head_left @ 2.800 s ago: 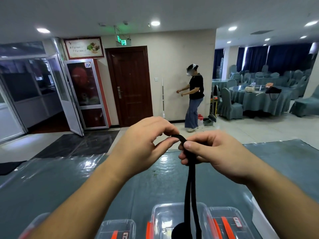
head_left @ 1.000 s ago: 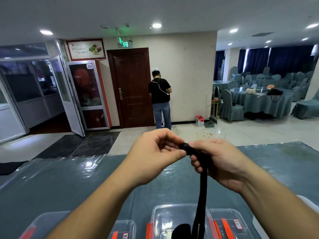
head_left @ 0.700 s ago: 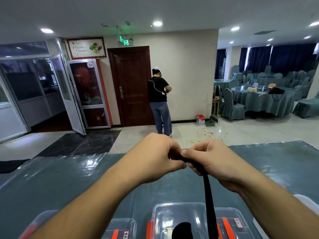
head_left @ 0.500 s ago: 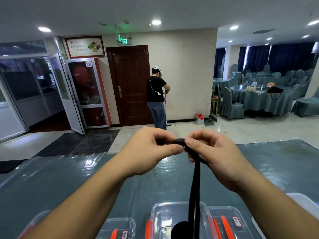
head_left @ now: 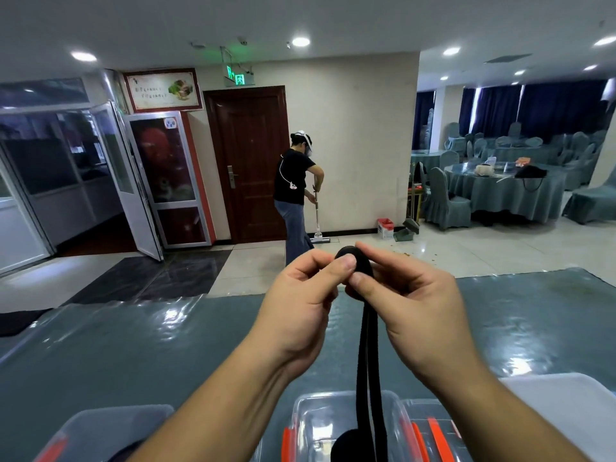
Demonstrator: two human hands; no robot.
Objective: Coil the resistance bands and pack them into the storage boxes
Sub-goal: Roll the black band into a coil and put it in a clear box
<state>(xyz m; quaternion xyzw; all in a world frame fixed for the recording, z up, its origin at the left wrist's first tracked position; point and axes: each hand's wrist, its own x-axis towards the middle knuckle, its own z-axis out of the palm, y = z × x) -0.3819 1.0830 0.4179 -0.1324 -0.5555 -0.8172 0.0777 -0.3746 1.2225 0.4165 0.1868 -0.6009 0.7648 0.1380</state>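
Note:
A black resistance band [head_left: 366, 355] hangs from between my hands down toward a clear storage box [head_left: 310, 418] with orange latches at the bottom edge. Its top end is rolled into a small coil at my fingertips. My left hand [head_left: 301, 306] pinches the coil with thumb and fingers. My right hand [head_left: 411, 306] pinches it from the other side. Both hands are raised above the table. A dark rounded shape sits inside the box under the band.
The table [head_left: 133, 345] has a grey-green cloth under shiny plastic. Another clear box [head_left: 100, 428] stands at bottom left, more orange-latched boxes [head_left: 433, 435] and a white lid [head_left: 566, 405] at bottom right. A person with a mop [head_left: 295, 195] stands by the brown door.
The coil at the band's top has grown into a small round roll and my hands have lifted slightly. The person in the background has moved right and bent over a mop.

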